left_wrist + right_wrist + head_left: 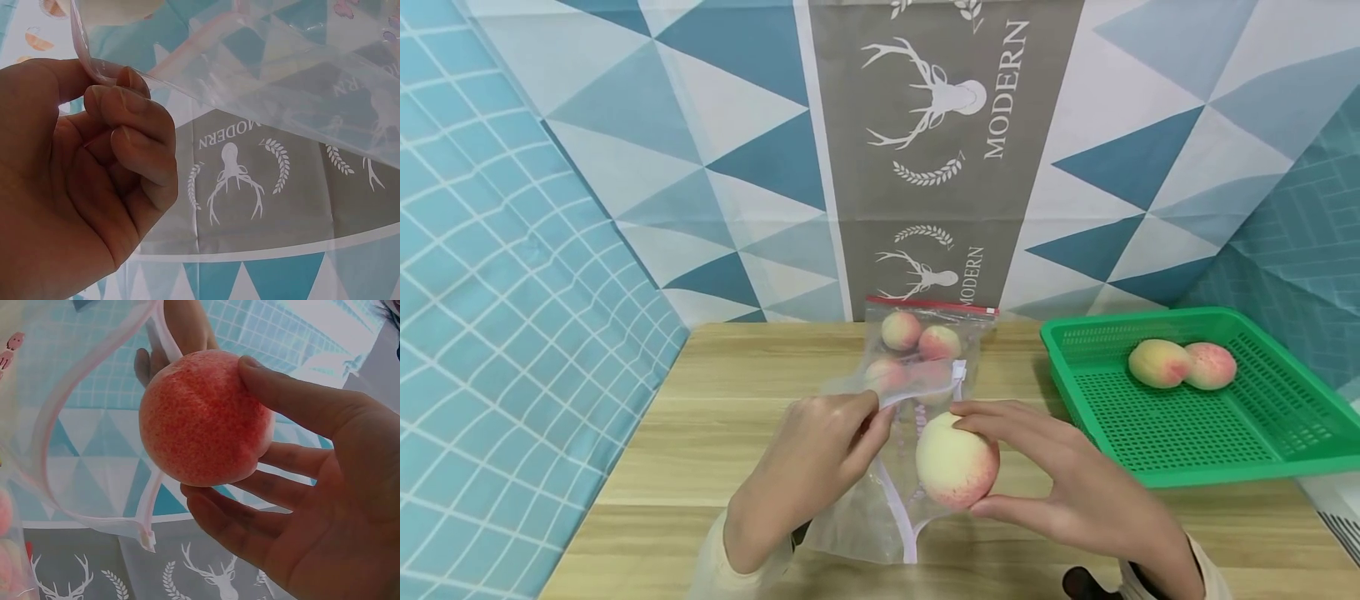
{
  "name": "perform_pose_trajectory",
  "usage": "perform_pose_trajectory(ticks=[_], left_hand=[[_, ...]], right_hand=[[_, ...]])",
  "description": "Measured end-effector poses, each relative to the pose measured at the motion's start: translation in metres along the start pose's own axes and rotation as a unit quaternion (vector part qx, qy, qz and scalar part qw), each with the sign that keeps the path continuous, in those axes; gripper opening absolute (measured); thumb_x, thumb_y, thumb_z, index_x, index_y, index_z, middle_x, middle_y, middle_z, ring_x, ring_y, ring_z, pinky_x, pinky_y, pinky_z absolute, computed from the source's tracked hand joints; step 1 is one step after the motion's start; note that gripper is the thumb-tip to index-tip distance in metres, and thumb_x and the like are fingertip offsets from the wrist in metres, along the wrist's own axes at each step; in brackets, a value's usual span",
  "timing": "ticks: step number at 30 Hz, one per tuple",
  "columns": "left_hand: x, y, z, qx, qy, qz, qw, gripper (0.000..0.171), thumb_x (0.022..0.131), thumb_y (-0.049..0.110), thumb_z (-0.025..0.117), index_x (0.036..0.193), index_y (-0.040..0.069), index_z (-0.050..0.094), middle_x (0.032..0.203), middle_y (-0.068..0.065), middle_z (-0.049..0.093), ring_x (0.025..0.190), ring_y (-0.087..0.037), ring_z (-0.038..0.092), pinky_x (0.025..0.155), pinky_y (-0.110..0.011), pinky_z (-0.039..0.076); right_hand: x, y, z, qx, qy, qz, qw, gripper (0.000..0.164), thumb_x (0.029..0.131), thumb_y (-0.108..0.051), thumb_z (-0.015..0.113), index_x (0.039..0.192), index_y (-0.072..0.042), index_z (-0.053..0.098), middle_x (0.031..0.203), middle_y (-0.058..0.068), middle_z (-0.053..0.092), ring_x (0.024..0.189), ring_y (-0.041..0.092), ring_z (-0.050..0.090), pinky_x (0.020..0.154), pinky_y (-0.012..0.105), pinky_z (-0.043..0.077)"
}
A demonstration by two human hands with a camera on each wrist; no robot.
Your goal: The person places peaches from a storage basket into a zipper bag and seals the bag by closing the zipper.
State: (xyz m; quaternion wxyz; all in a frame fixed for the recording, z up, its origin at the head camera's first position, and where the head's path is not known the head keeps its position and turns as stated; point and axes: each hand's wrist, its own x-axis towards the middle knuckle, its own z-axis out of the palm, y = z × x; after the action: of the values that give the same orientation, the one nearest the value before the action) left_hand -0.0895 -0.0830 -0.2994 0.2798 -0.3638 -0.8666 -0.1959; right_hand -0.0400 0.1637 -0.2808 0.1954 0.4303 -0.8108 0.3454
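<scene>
My right hand (1060, 479) grips a pale yellow and pink peach (957, 460) between thumb and fingers, right at the mouth of a clear zip bag (857, 521). In the right wrist view the peach (203, 419) shows its red side, with the bag's pink zip edge (47, 444) curving beside it. My left hand (820, 454) pinches the bag's rim with thumb and fingertips, holding the mouth apart; the left wrist view shows this pinch by the left hand (112, 156) up close. Behind lies a red-topped clear bag (932, 307) with several peaches (901, 331) inside.
At the right stands a green plastic basket (1187, 479) with two peaches (1159, 363) in it. The wooden table (700, 433) meets a patterned wall covering (925, 167) at the back and a blue gridded sheet (535, 292) at the left.
</scene>
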Motion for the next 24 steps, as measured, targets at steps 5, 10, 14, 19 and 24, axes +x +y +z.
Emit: perform_pose_trajectory(ticks=[5,10,14,19,24], left_hand=[[-0.001,0.001,-0.001,0.003,-0.001,-0.003,1.0,0.034,0.086,0.02,0.049,0.056,0.021,0.034,0.048,0.011,0.026,0.042,-0.001,0.025,0.038,-0.017,0.018],[-0.001,0.001,0.0,0.002,-0.003,-0.004,1.0,0.034,0.087,0.021,0.049,0.056,0.021,0.033,0.048,0.011,0.025,0.042,-0.001,0.024,0.038,-0.017,0.018],[-0.001,0.0,0.0,0.004,-0.002,-0.006,1.0,0.034,0.086,0.021,0.049,0.056,0.021,0.033,0.048,0.011,0.025,0.042,-0.001,0.024,0.039,-0.017,0.018],[-0.001,0.001,-0.001,0.006,-0.004,-0.006,1.0,0.034,0.086,0.021,0.049,0.056,0.021,0.034,0.048,0.011,0.026,0.042,-0.001,0.025,0.039,-0.017,0.018],[-0.001,0.002,-0.001,0.006,-0.005,-0.004,1.0,0.034,0.087,0.021,0.049,0.056,0.021,0.033,0.048,0.011,0.025,0.042,-0.001,0.025,0.039,-0.017,0.018]], right_hand=[[-0.006,0.011,0.007,-0.035,-0.024,0.027,0.999,0.066,0.068,-0.032,0.076,0.126,-0.016,0.049,0.123,-0.006,0.052,0.113,0.011,0.048,0.092,0.012,0.032],[-0.014,0.019,0.012,-0.074,-0.058,0.06,0.994,0.064,0.071,-0.042,0.071,0.127,-0.024,0.047,0.124,-0.014,0.049,0.115,0.006,0.045,0.093,0.014,0.033],[-0.017,0.023,0.015,-0.104,-0.095,0.086,0.986,0.059,0.073,-0.049,0.065,0.126,-0.031,0.046,0.125,-0.019,0.046,0.117,0.005,0.042,0.092,0.024,0.039],[-0.019,0.025,0.018,-0.114,-0.121,0.105,0.981,0.057,0.075,-0.053,0.061,0.126,-0.033,0.045,0.126,-0.02,0.044,0.117,0.006,0.042,0.09,0.033,0.042],[-0.018,0.028,0.02,-0.112,-0.13,0.125,0.977,0.058,0.075,-0.055,0.059,0.126,-0.031,0.046,0.124,-0.019,0.045,0.115,0.006,0.044,0.09,0.034,0.042]])
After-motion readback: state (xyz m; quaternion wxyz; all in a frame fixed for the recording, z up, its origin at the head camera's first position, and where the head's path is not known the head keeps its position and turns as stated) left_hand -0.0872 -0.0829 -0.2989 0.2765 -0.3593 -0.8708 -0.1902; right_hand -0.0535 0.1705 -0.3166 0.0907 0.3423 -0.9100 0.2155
